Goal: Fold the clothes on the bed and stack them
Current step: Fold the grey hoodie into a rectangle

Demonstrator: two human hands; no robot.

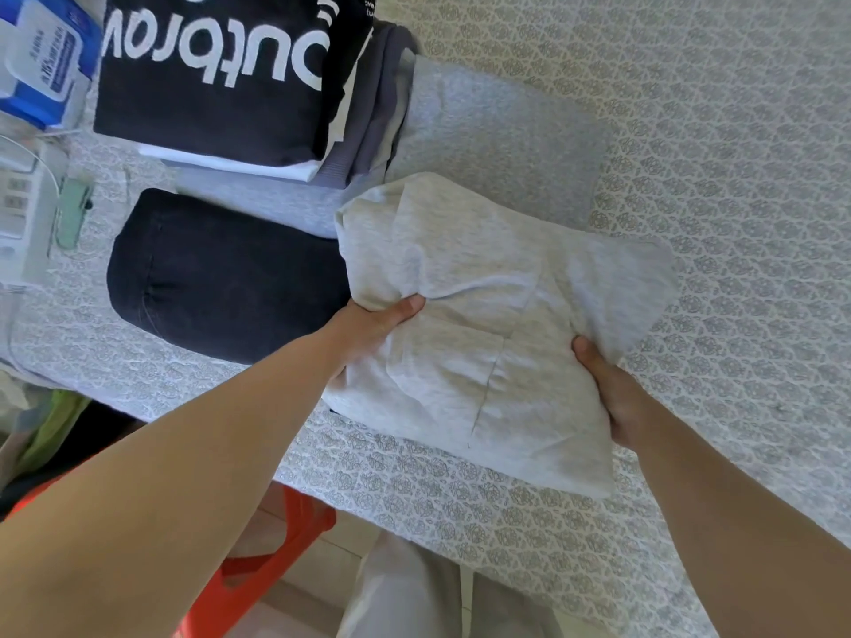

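Observation:
A folded light grey garment (479,324) is held just above the patterned bed (714,177). My left hand (375,326) grips its left edge, thumb on top and fingers hidden underneath. My right hand (612,389) grips its right edge the same way. Behind it lies a folded grey-blue garment (497,131). A stack topped by a black shirt with white lettering (216,71) sits at the back left, with a grey-purple folded piece (373,112) beside it. Folded dark jeans (221,274) lie left of my left hand.
A blue and white pack (43,62) and a white device (23,214) with a green clip (73,209) sit at the bed's far left. An orange stool (258,545) stands on the floor below the bed's edge. Open patterned sheet stretches to the right.

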